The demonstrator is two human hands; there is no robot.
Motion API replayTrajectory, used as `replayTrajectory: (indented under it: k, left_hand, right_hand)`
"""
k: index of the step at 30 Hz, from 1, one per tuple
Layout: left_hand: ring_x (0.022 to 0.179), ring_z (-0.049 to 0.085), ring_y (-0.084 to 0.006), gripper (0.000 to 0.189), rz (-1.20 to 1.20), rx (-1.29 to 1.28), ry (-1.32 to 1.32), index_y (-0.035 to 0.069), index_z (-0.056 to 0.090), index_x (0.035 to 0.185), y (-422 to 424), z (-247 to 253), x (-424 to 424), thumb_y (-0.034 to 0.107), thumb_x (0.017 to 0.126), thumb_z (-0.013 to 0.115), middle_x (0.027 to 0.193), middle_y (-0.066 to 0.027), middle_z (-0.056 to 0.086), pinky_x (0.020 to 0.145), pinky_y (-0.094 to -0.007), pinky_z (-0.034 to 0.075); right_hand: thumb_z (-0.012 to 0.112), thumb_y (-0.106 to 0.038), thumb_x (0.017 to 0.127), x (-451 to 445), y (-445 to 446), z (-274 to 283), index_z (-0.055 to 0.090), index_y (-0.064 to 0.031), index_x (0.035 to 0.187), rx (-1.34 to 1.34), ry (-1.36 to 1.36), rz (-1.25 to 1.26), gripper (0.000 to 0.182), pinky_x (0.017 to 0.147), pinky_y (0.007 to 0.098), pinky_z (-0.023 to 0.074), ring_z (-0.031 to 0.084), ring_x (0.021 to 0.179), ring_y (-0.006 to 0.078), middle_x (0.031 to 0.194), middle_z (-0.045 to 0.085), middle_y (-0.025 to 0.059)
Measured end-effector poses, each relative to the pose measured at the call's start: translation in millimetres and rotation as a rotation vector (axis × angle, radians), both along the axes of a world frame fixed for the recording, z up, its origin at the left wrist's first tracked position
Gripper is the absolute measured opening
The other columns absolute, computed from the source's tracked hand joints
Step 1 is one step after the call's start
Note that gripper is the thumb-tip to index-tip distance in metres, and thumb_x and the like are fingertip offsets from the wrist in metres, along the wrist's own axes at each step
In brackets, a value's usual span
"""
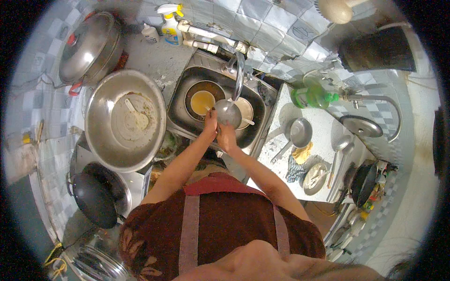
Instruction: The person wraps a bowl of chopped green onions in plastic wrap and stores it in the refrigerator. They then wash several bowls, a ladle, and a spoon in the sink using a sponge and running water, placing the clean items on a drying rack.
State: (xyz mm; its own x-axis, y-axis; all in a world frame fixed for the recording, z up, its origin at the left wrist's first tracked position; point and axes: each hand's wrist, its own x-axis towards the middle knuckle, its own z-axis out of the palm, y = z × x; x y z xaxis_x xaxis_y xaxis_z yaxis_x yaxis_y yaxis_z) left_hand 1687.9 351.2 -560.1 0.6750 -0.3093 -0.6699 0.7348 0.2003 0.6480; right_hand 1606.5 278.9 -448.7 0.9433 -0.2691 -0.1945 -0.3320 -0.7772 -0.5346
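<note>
Both my hands are over the steel sink, close together. My left hand is at the near left edge of a round metal bowl or ladle, with something small and dark at the fingertips. My right hand grips that vessel's near edge. Above it arches the chrome faucet, its spout ending over the vessel. Left of my hands, a bowl of yellowish liquid sits inside a dark-stained round pan. Partly hidden behind the held vessel is a pale bowl with a light spoon handle.
A large steel basin holding a white rice paddle stands left of the sink. Behind it is a lidded pot. On the right counter are a small saucepan, cloths, a bowl of utensils and a green bottle.
</note>
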Motion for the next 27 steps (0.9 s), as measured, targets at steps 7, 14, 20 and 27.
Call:
replayTrajectory:
  k: [7, 14, 20, 27]
  left_hand:
    - [0.115, 0.051, -0.0298, 0.063, -0.065, -0.081, 0.014, 0.026, 0.032, 0.141, 25.2, 41.2, 7.4, 0.058, 0.089, 0.050, 0.140, -0.0105, 0.036, 0.075, -0.0504, 0.056]
    - [0.098, 0.060, -0.0309, 0.073, -0.057, -0.069, -0.043, 0.020, 0.031, 0.141, 29.9, 26.3, 9.5, 0.061, 0.086, 0.053, 0.134, -0.0143, 0.043, 0.060, -0.0424, 0.058]
    - [0.119, 0.049, -0.0316, 0.065, 0.052, -0.010, -0.130, 0.016, 0.034, 0.138, 3.8, 9.2, 3.8, 0.056, 0.089, 0.051, 0.133, -0.0132, 0.044, 0.077, -0.0540, 0.054]
    - [0.109, 0.055, -0.0321, 0.067, 0.069, -0.226, 0.030, 0.016, 0.029, 0.139, 17.1, 58.3, 4.8, 0.056, 0.090, 0.050, 0.138, -0.0086, 0.039, 0.065, -0.0497, 0.056]
  right_hand:
    - [0.059, -0.005, 0.076, -3.2, -61.9, -3.2, 0.063, -0.0065, 0.107, -0.192, -0.151, 0.521, 0.031, 0.107, 0.0504, 0.0284, 0.054, 0.112, 0.0275, 0.111, 0.061, 0.0130]
    - [0.062, -0.004, 0.069, 5.5, -64.0, 30.2, 0.061, -0.0095, 0.110, -0.174, -0.005, 0.662, 0.041, 0.100, 0.0454, 0.0367, 0.056, 0.107, 0.0293, 0.105, 0.062, 0.0104]
    - [0.064, -0.007, 0.076, 3.4, 5.9, 0.7, 0.062, -0.0025, 0.094, 0.065, -0.294, -0.059, 0.019, 0.082, 0.0461, 0.0405, 0.054, 0.092, 0.0370, 0.091, 0.060, 0.0188]
    - [0.069, -0.006, 0.074, 1.8, -34.2, -16.7, 0.061, -0.0037, 0.093, 0.005, -0.401, 0.180, 0.021, 0.079, 0.0438, 0.0426, 0.054, 0.088, 0.0355, 0.088, 0.058, 0.0164]
